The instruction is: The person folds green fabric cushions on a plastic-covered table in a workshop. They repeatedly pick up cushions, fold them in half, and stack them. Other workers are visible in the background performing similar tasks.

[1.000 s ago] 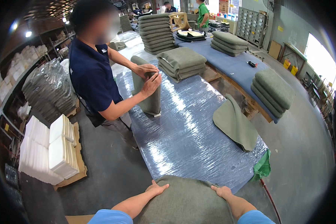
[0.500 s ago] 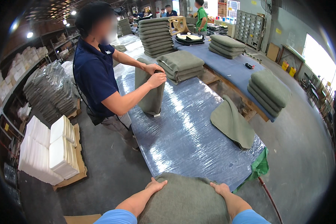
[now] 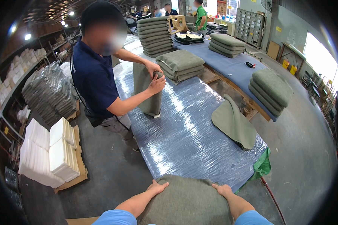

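Note:
A grey-green fabric-covered cushion (image 3: 187, 202) stands at the near edge of the plastic-wrapped table (image 3: 191, 150), close to my body. My left hand (image 3: 158, 186) grips its upper left corner, thumb lying over the top edge. On the opposite corner my right hand (image 3: 222, 189) holds it the same way; the fingers of both hands are mostly hidden behind the cloth. Farther right on the table lies a limp grey-green fabric cover (image 3: 234, 123). Across to the left, a co-worker in a navy shirt holds another cushion (image 3: 148, 90) upright with both hands.
Stacked cushions (image 3: 180, 65) sit at the table's far end, beside a taller stack (image 3: 154, 35). A second blue-topped table (image 3: 229, 71) carries more cushions (image 3: 270, 92) and a small red-and-black tool (image 3: 250, 65). White foam blocks (image 3: 45, 153) stand on the floor at left.
The co-worker's head has leaned down and toward the cushion, and their hands have shifted slightly at its top edge. My own hands and cushion stay in place.

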`<state>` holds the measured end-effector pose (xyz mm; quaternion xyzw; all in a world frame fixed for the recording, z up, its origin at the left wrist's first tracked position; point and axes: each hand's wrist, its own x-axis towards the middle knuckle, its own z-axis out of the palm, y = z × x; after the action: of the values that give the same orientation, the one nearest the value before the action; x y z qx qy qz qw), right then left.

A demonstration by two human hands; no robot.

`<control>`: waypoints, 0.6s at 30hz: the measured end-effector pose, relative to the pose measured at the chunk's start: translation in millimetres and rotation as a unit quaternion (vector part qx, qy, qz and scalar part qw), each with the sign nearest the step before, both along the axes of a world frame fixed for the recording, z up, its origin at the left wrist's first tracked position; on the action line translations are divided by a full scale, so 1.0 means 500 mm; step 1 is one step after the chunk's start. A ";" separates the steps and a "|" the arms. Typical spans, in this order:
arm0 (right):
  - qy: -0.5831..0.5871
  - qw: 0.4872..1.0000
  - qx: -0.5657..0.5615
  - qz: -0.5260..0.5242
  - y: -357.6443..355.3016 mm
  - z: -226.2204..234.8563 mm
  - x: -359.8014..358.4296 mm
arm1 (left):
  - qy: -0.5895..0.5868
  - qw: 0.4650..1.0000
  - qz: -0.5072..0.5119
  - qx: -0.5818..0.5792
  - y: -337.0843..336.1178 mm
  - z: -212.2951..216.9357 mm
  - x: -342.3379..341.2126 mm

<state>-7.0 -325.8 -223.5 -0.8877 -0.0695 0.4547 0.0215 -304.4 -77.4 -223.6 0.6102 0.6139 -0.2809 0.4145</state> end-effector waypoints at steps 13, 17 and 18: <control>-0.001 1.000 -0.006 0.007 -0.002 -0.034 0.019 | -0.012 1.000 0.022 -0.010 0.029 -0.007 0.015; -0.044 0.995 0.028 0.084 -0.002 -0.004 0.006 | -0.079 0.992 0.000 0.095 0.020 0.041 -0.010; -0.055 0.986 0.053 0.148 0.003 0.023 -0.011 | -0.113 0.986 -0.049 0.115 0.016 0.055 -0.044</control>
<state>-12.7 -324.1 -212.0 -0.8889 -0.2254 0.3988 -0.0035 -326.4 -69.2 -196.4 0.7110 0.5604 -0.1579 0.3944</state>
